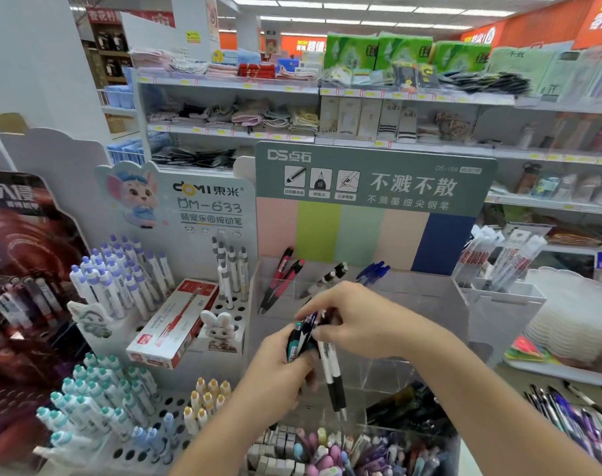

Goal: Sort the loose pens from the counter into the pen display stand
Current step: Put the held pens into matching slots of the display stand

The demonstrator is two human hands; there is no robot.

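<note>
**Both hands on a bunch of pens before the clear stand**

Nearest to me, at the bottom edge, sits a clear plastic bin of mixed pastel pens and grey erasers point(327, 451). Just above it my left hand point(279, 369) curls around a bundle of dark-barrelled pens with teal and blue grips point(301, 338), their tops pointing up and away from me. My right hand point(344, 312) comes in from above, fingertips pinching at the top of that same bundle. 2 white pens with black grips point(332, 379) hang down from the bunch, tips pointing toward the bin.

Behind my hands stands the clear acrylic pen display stand with a grey-green header and pastel stripes point(371, 187). Its upper compartments hold 2 red-and-black pens point(282, 276), a black-and-white pen point(332, 274) and some blue pens point(373, 269), all leaning.

To the left, a white perforated pen rack point(176, 403) carries purple-capped, teal-capped and yellow-capped pens, with a red-and-white pen box point(174, 324) lying on it. More loose pens point(574, 417) lie on the counter at the far right.
</note>
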